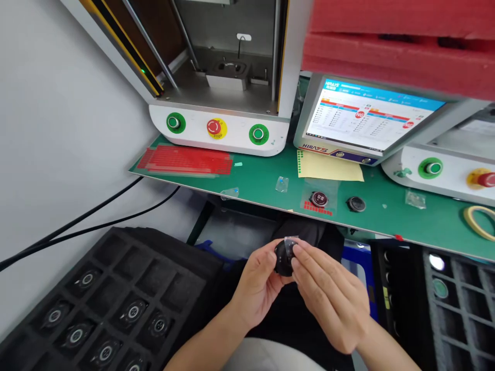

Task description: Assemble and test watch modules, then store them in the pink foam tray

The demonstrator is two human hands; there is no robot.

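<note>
In the head view, my left hand (259,281) is closed around a round black watch case (283,264), held above my lap in front of the bench edge. A small piece of clear film (291,242) lies across its upper part and sticks out past the rim. My right hand (332,293) has its fingertips pressed on the film and the right side of the case; its thumb is hidden. On the bench beyond, a watch with a lit face (319,199) lies on a clear bag, and another dark watch (356,204) is to its right.
A black foam tray (112,278) with several watch cases stands at lower left; another foam tray (450,309) is at right. A press machine (220,131), a monitor (367,118), red strips (185,159) and a tape roll (479,221) are on the green bench (263,201).
</note>
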